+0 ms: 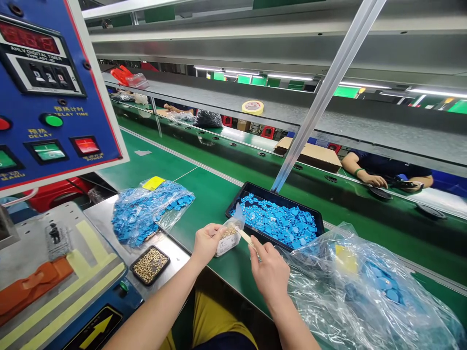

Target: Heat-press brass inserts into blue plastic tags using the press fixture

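My left hand point(209, 242) pinches the edge of a clear plastic bag point(239, 217) that sits in a small white box point(228, 244) at the bench's near edge. Small brass-coloured parts show inside the bag. A pale, flat stick-like tool point(245, 236) is held in my right hand point(269, 265), its tip at the bag's opening. Just behind the box stands a black tray point(239, 194) of blue plastic pieces point(280, 221). To the left, a small black dish point(132, 266) holds brass parts point(150, 264) on a metal surface.
A bag of blue pieces point(146, 209) lies left, a larger clear bag point(368, 291) right. A timer control panel point(54, 92) and a machine point(62, 272) occupy the left side. A slanted metal post point(321, 112) rises behind the tray. Another person's hands point(377, 181) are across the bench.
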A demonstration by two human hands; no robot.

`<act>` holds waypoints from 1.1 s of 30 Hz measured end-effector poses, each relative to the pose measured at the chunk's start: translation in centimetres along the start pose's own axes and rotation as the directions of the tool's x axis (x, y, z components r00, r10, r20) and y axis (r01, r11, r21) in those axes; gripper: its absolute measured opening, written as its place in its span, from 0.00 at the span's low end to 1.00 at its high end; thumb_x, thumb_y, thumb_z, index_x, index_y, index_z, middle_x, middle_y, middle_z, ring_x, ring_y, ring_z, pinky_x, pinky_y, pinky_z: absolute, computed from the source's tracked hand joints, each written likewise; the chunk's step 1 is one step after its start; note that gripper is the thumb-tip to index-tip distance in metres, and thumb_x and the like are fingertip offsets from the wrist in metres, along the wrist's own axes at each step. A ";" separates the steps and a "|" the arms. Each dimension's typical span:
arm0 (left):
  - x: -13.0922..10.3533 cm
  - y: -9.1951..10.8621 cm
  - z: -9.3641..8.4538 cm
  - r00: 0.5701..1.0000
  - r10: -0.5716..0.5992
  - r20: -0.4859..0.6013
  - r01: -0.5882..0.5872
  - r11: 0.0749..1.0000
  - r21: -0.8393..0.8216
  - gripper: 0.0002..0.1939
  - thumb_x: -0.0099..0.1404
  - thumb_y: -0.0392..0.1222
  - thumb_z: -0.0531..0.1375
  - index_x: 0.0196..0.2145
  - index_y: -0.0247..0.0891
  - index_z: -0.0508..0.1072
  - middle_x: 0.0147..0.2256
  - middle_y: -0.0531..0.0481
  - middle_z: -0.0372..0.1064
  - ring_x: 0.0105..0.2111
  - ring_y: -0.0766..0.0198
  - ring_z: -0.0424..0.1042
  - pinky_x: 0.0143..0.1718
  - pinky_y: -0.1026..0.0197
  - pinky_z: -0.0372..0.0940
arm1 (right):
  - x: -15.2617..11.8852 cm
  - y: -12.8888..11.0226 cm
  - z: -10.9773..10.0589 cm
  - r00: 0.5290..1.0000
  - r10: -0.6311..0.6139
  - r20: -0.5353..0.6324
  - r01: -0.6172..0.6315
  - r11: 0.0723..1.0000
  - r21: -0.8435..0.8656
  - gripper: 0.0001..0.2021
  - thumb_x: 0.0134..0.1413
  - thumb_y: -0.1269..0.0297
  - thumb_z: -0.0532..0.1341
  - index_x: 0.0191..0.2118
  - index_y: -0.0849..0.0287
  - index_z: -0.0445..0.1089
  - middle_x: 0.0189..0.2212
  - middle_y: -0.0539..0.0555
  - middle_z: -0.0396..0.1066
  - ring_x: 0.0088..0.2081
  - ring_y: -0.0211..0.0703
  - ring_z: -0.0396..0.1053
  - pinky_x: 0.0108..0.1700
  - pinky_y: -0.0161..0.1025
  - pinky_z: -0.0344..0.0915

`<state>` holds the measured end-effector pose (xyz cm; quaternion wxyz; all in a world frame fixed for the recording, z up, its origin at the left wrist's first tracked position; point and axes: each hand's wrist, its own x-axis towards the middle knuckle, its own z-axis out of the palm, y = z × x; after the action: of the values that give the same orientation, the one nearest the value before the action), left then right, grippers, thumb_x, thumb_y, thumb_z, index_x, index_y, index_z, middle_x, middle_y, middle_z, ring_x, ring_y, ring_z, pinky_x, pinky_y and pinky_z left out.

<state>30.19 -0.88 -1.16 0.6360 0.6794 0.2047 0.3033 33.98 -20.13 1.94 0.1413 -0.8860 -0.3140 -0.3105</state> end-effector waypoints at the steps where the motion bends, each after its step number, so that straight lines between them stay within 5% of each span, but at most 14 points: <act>1: -0.1 0.0 0.0 1.000 -0.008 -0.004 0.008 1.000 -0.004 0.13 0.54 0.48 0.63 0.29 0.34 0.77 0.29 0.45 0.76 0.30 0.61 0.73 0.32 0.63 0.66 | 0.2 -0.1 0.0 1.000 -0.001 0.000 0.001 1.000 -0.005 0.15 0.62 0.58 0.54 0.49 0.52 0.72 0.25 0.50 0.67 0.27 0.37 0.64 0.29 0.36 0.51; 18: -0.7 1.5 -0.3 0.999 0.010 -0.031 -0.007 0.994 0.105 0.14 0.55 0.50 0.61 0.26 0.35 0.76 0.26 0.47 0.75 0.28 0.61 0.72 0.28 0.63 0.65 | 1.8 3.4 0.0 0.997 0.028 0.068 -0.023 0.997 -0.067 0.16 0.62 0.56 0.52 0.48 0.48 0.73 0.26 0.51 0.69 0.27 0.37 0.66 0.26 0.34 0.49; 24: -0.9 1.5 -0.4 0.998 -0.054 -0.023 0.054 0.999 0.004 0.13 0.53 0.49 0.62 0.26 0.35 0.75 0.24 0.49 0.74 0.25 0.62 0.72 0.25 0.64 0.64 | 2.1 8.4 -0.6 0.939 0.343 0.018 -0.332 0.918 -0.217 0.17 0.61 0.55 0.51 0.48 0.51 0.73 0.28 0.53 0.73 0.23 0.38 0.66 0.21 0.35 0.45; 29: -0.3 0.7 -0.1 0.998 -0.032 -0.044 0.031 0.999 -0.034 0.13 0.53 0.49 0.63 0.26 0.34 0.75 0.25 0.49 0.73 0.26 0.63 0.70 0.28 0.64 0.64 | 0.4 9.9 -2.5 0.906 0.405 0.121 -0.422 0.884 0.204 0.19 0.59 0.51 0.52 0.46 0.53 0.74 0.34 0.54 0.76 0.31 0.45 0.72 0.28 0.35 0.60; 33: 0.1 -0.3 -1.1 0.997 -0.012 -0.070 0.011 1.000 -0.016 0.15 0.54 0.50 0.63 0.27 0.34 0.75 0.26 0.49 0.73 0.28 0.62 0.71 0.30 0.63 0.65 | -1.2 7.7 -1.7 0.873 0.319 0.369 -0.485 0.648 0.588 0.21 0.59 0.48 0.50 0.35 0.58 0.73 0.20 0.51 0.69 0.20 0.39 0.64 0.24 0.35 0.60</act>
<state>29.51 0.03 -1.44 0.6354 0.6621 0.2283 0.3251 37.43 -27.38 2.06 0.4748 -0.8536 -0.2118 -0.0328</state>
